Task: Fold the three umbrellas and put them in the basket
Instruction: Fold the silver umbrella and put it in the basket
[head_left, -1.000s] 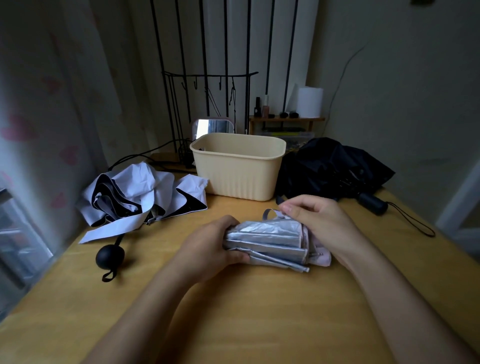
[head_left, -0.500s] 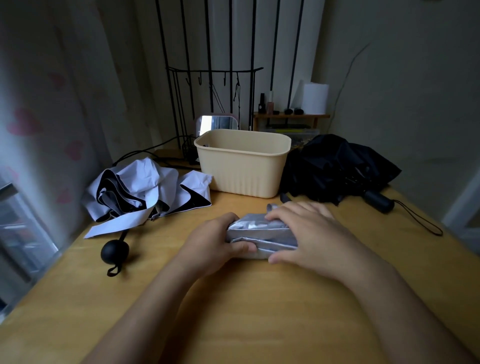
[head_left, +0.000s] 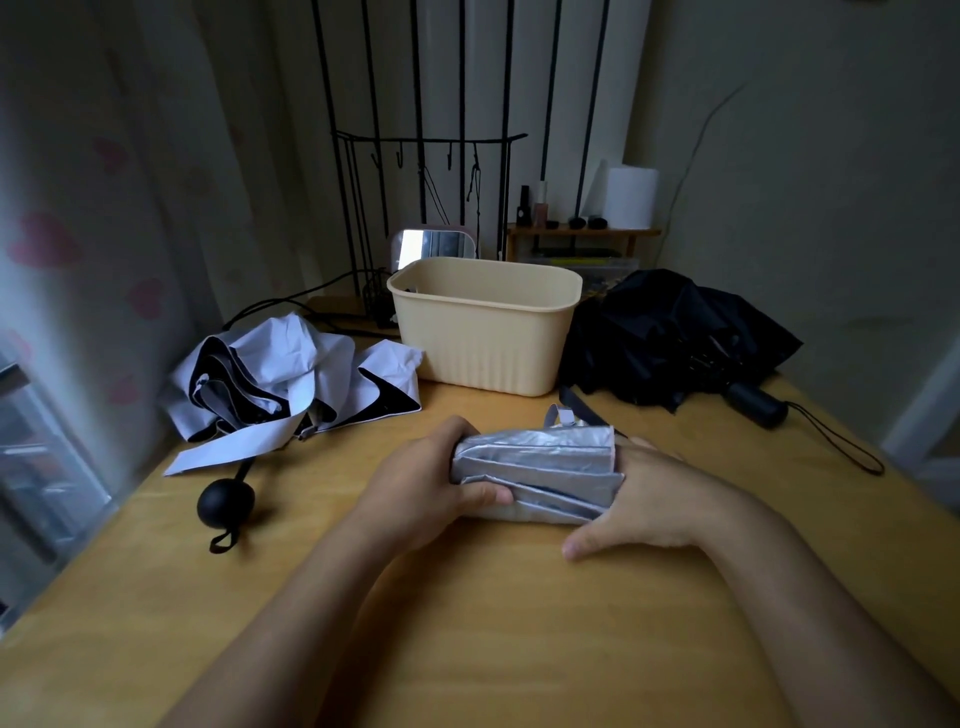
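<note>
Left hand (head_left: 426, 483) was wrapped around one end of the silver umbrella (head_left: 540, 475), thumb pressed on the pleats, so that end was clamped tight. Right hand (head_left: 649, 506) sat at the other end with the fingers tucked behind the bundle and the thumb lying out flat on the table (head_left: 467, 623); looked more like cupping and steadying than a real squeeze, though I couldn't see those fingers.

As for the rest of the desk: the black umbrella (head_left: 670, 338) was slumped unfolded at the right of the basket (head_left: 483, 332), the white umbrella (head_left: 291, 379) was a crumpled heap on its left with its round black handle (head_left: 226, 501) poking toward the near edge. The basket looked empty from that angle, standing just behind the silver one. A little strap (head_left: 563, 415) stuck up loose from the top of the bundle.

So my read: this was umbrella one of three, pleats gathered but not fastened. The next move probably needed that strap wound around and closed while the left hand kept the folds from springing out, then a short lift into the basket.
</note>
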